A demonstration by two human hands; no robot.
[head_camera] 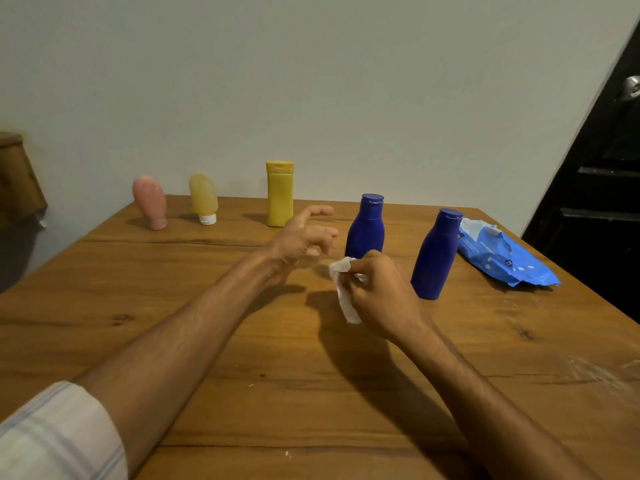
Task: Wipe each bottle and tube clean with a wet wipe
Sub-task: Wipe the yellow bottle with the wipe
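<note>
Wet wipe (341, 289), crumpled and white, was pinched in the curled fingers (362, 268) of my right hand (381, 296), one end hanging below them toward the wooden table (173, 306). Just left of those fingers my left hand (301, 240) hovered, its fingers loosely spread and holding nothing, the forefinger pointing away from me. Directly beyond my right fingers stood a blue bottle (365, 226), upright, its base hidden behind them. A second blue bottle (434, 258) stood just right of my right hand, and farther right lay a blue wipes pack (502, 258). Beyond my left fingers stood a yellow bottle (280, 199); well left of it, a yellow tube (203, 199) and a pink tube (149, 202) stood on their caps.
</note>
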